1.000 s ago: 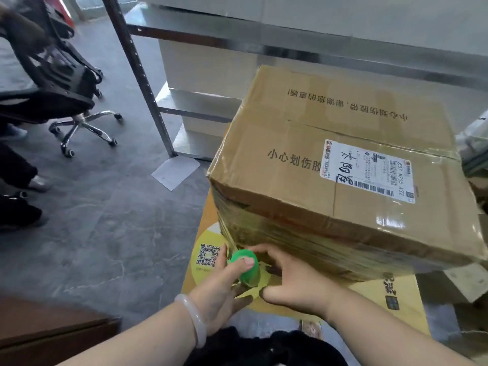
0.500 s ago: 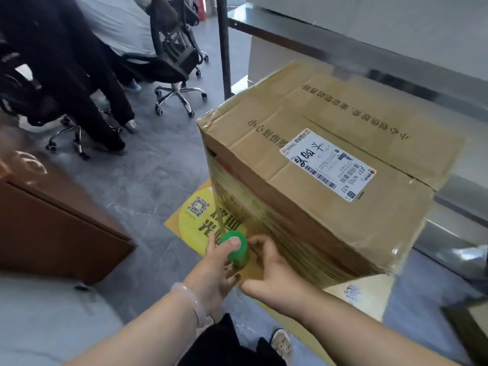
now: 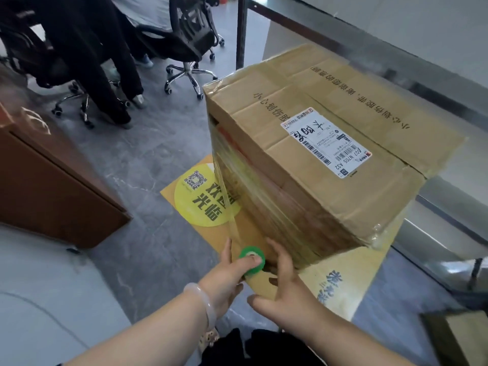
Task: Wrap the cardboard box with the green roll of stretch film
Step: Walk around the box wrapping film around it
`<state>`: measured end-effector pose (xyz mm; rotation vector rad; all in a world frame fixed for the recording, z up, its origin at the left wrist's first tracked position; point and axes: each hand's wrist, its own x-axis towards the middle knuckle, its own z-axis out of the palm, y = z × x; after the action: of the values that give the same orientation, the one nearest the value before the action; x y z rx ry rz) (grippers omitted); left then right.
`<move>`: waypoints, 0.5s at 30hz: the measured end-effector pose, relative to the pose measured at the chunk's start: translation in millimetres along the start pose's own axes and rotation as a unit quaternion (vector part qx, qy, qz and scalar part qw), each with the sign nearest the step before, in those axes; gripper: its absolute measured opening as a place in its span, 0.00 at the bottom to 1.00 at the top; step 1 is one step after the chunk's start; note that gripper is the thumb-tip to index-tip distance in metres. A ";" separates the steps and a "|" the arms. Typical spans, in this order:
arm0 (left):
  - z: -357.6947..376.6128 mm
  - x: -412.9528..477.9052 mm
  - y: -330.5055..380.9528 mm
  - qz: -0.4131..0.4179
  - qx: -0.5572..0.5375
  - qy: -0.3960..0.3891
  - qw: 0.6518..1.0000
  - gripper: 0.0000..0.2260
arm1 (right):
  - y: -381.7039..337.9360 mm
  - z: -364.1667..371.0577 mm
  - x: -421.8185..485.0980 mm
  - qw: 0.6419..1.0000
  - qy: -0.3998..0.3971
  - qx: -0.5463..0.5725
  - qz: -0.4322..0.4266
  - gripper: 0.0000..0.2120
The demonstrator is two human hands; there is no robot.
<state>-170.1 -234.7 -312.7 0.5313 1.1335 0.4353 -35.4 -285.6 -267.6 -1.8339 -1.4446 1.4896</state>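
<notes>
A large cardboard box [image 3: 317, 154] with a white shipping label stands on a yellow floor mat [image 3: 200, 204]. Its lower sides are covered in shiny layers of film. The green roll of stretch film [image 3: 260, 257] stands upright at the box's near bottom corner. My left hand [image 3: 224, 281] grips it, with the thumb pressed on the green top cap. A strip of clear film [image 3: 229, 207] runs from the roll up to the box's left edge. My right hand [image 3: 287, 286] lies just right of the roll, its fingers straight against the roll and the box's lower side.
A brown wooden cabinet [image 3: 52, 180] stands on the left. Behind it are office chairs [image 3: 190, 48] and a person's legs in black trousers [image 3: 105, 75]. A metal rack post [image 3: 241, 33] and a shelf rail [image 3: 435, 83] run behind and to the right of the box. The floor is grey.
Both hands have carried the roll round the box's near corner towards its left side, drawing film along the lower side. My view has swung left with them.
</notes>
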 end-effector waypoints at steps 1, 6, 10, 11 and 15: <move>3.7 -1.5 -4.4 0.004 0.006 0.006 1.000 0.60 | 3.8 -3.4 -6.1 1.000 -0.020 -0.006 -0.007 0.43; 38.4 -10.4 -17.9 0.041 -0.005 0.027 0.999 0.60 | 24.9 -34.3 -25.1 0.998 -0.050 0.008 -0.031 0.33; 71.8 -15.6 -32.2 0.068 -0.060 0.071 0.993 0.59 | 40.7 -67.5 -40.8 0.988 -0.133 -0.022 -0.078 0.39; 81.5 -15.3 -35.4 0.075 -0.080 0.087 0.990 0.61 | 47.9 -76.5 -42.6 0.982 -0.164 -0.016 -0.089 0.43; 122.7 -14.9 -49.2 0.089 -0.111 0.134 0.981 0.55 | 73.4 -109.7 -43.5 0.974 -0.204 -0.030 -0.099 0.46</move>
<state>-58.6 -304.2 -291.6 0.3859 1.2804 0.7969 99.1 -320.0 -262.5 -1.4134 -1.8143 1.8056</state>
